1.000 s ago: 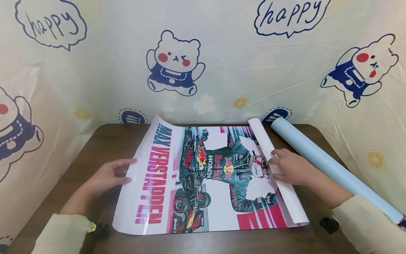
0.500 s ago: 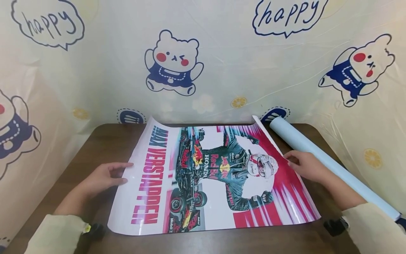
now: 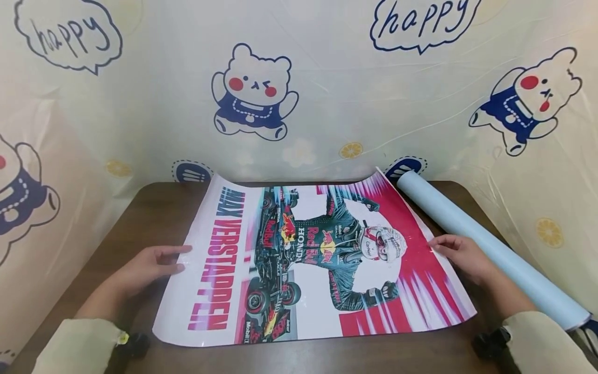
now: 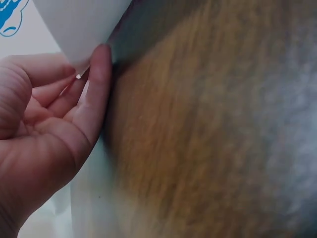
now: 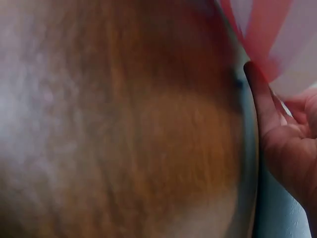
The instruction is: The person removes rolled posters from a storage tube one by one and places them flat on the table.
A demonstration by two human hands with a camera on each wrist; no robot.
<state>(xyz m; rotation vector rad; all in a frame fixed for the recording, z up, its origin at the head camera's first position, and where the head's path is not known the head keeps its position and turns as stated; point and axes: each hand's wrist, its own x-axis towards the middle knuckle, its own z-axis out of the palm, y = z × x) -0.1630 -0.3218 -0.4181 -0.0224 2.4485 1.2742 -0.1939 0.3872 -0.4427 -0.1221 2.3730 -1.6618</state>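
Note:
A glossy poster of a racing driver and car, lettered "MAX VERSTAPPEN", lies spread on the table with its print sideways. Its left and right edges curve upward. My left hand pinches the middle of the left edge; in the left wrist view the poster's white edge passes between thumb and fingers. On the opposite side, my right hand pinches the red right edge. The right wrist view shows that striped edge between thumb and fingers.
A light blue roll lies slanting along the right side of the brown wooden table. Behind the table hangs a pale curtain printed with cartoon bears. Dark straps sit at both sleeves.
The rolled right end of the poster has opened out as my right hand moved right, showing the helmet and red background. My left hand and the left edge have shifted slightly left.

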